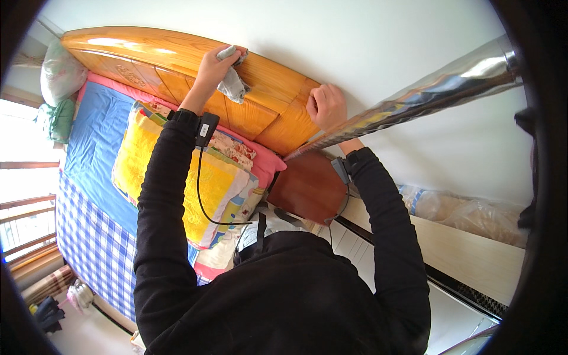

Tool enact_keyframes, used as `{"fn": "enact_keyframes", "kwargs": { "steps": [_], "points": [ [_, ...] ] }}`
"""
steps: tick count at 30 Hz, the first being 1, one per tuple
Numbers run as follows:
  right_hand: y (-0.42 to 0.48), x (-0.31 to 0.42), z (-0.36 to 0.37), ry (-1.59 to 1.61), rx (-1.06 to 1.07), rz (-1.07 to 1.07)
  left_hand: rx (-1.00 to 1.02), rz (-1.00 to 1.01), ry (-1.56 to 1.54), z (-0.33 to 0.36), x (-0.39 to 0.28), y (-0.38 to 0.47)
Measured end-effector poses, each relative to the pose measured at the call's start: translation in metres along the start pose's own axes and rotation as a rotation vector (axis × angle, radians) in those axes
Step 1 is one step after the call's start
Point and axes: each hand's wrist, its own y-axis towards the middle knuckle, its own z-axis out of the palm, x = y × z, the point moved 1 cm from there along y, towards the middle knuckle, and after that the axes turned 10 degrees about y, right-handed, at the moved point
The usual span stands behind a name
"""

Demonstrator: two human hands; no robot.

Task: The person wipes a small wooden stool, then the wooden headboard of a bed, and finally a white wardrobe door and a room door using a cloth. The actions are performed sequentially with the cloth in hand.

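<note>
My left hand (216, 67) grips a crumpled grey cloth (231, 84) at the top edge of a varnished wooden headboard (270, 88). Part of the cloth hangs down over the headboard's front face. Farther right, my right hand (328, 106) rests by the headboard's right end, against the white wall, its fingers curled in. I see nothing in that hand, though its palm side is partly hidden. A shiny metal pole (399, 102) crosses in front of the right wrist.
Below the headboard is a bed with a blue sheet (100, 115), yellow pillow covers (213, 195) and a pink pillow (268, 166). A reddish-brown bedside surface (308, 191) lies between bed and a pale wooden ledge (470, 257). A stuffed plastic bag (62, 73) sits at the far left.
</note>
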Motion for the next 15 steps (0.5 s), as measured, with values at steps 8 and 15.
{"fn": "enact_keyframes", "kwargs": {
  "steps": [8, 15],
  "points": [
    [0.002, 0.001, -0.001, -0.013, -0.006, -0.014, -0.161, -0.122, 0.161, -0.003, -0.006, -0.002],
    [0.001, 0.002, 0.000, -0.020, -0.013, -0.012, -0.597, 0.334, 0.670, 0.014, 0.018, -0.003]
  ]
}}
